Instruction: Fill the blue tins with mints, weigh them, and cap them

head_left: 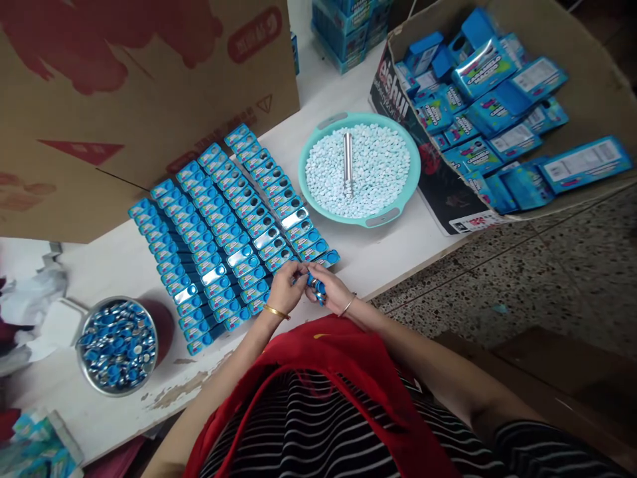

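Note:
My left hand (286, 289) is closed in a pinch at the near right end of the tin rows; what lies between its fingertips is too small to make out. Beside it, fingertips almost meeting, my right hand (332, 289) curls around a few small blue and silver caps (317, 287). Both hands are just in front of several slanting rows of narrow blue tins (216, 226) printed with a colourful label. Dark round openings show on many tins in the right-hand rows. Blue rounds show on tins farther left. A metal pot (155, 352) at the left holds many similar caps.
Right of the rows, a turquoise colander (311, 196) holds pale candies with a metal tube (348, 162) lying on them. An open carton (398, 109) of blue boxes stands at the table's right edge. A large brown carton (149, 99) blocks the back left.

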`<state>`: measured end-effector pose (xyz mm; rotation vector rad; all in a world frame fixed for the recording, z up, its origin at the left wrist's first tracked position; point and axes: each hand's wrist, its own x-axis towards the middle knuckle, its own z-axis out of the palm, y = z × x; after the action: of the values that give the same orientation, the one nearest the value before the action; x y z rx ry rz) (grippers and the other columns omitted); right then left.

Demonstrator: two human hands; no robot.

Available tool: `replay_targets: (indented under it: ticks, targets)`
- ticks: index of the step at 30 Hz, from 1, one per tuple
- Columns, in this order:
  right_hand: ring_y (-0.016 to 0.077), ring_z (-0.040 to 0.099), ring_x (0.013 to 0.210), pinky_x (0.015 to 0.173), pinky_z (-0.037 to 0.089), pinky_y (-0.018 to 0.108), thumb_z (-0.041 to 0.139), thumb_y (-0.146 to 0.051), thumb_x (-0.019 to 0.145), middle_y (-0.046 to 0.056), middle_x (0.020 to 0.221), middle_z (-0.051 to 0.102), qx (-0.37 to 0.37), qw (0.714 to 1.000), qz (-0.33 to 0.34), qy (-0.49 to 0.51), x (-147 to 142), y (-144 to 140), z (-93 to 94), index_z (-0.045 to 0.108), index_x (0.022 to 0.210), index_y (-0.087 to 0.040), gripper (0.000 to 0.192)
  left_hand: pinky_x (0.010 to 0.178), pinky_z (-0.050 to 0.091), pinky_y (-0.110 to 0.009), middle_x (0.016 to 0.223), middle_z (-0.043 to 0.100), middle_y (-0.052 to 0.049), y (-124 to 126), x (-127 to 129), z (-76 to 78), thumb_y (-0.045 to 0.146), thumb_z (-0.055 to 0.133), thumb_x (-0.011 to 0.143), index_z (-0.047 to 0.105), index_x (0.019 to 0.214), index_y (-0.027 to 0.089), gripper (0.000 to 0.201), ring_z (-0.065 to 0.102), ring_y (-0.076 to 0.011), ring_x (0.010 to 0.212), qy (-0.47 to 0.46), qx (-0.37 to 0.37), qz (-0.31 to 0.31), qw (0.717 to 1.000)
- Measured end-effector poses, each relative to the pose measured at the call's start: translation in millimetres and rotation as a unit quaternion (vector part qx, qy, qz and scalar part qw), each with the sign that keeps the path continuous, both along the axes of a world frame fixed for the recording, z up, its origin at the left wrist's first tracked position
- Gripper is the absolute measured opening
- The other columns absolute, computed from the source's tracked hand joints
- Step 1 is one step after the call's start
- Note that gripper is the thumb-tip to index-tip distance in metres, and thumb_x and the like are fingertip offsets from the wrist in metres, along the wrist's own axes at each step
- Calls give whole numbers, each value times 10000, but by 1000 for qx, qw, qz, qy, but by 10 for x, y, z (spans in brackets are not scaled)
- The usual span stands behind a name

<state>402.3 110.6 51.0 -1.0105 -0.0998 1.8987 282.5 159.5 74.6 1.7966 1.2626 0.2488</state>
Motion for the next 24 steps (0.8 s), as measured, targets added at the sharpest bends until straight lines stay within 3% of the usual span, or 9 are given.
replay_targets:
  ticks: [6,9,13,16,20,24]
  targets:
    - [84,457,356,328,256,206,617,-465,765,-59,530,491,-14,1000,-11,16,-11,58,-46,514,812,-189,298,761,435,-279,839,602,-35,58,-49,21,192,469,848,562,876,193,97,561,-157,814,45,80,-48,995]
    - [84,442,356,321,221,206,587,-536,785,-50,490,491,-11,1000,7,0,-46,71,-69,549,837,-172,370,733,436,-267,813,594,-36,57,-64,-8,202,513,836,595,891,184,100,559,-154,786,49,77,-61,994]
    - [87,425,344,324,211,209,607,-558,762,-65,441,461,-19,1000,14,-11,-80,92,-105,567,853,-166,404,674,413,-274,786,581,-49,30,-119,-33,254,436,898,632,884,194,205,556,-170,754,112,144,-100,978]
    - [81,447,356,328,222,211,642,-506,741,-45,532,538,-31,999,-9,-20,-67,125,-115,576,860,-164,368,673,415,-269,841,607,-61,88,-185,-50,265,397,919,619,907,190,234,571,-170,776,130,169,-66,975]
    - [78,459,371,333,224,210,630,-505,751,-29,609,576,-42,998,-22,-33,-19,143,-97,582,924,-159,390,724,426,-274,885,631,-78,349,-211,-98,220,406,896,584,905,172,185,590,-185,833,203,151,-1,967]
    - [70,434,354,321,199,206,645,-538,726,-37,596,569,-41,998,-19,-50,6,135,-80,574,905,-161,424,762,431,-302,1015,642,-107,594,-89,-118,216,412,881,579,1016,182,217,603,-226,942,351,73,-56,932]
